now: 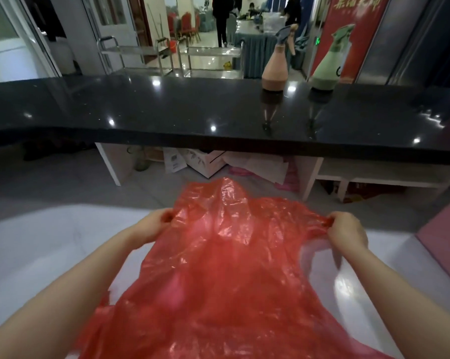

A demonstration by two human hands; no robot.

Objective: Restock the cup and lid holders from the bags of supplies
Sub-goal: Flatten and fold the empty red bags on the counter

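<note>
1 red bag, 2 spray bottles

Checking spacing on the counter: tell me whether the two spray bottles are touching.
Apart. The head view shows the brown plastic spray bottle and the green plastic spray bottle with black counter plainly visible between them.

The red bag I hold is thin plastic, half transparent, crinkled and shiny. Under it my white worktop looks smooth and glossy. The black counter is polished like stone and mirrors the lamps. The two spray bottles are matt plastic. The trolleys behind are bright metal.
</note>
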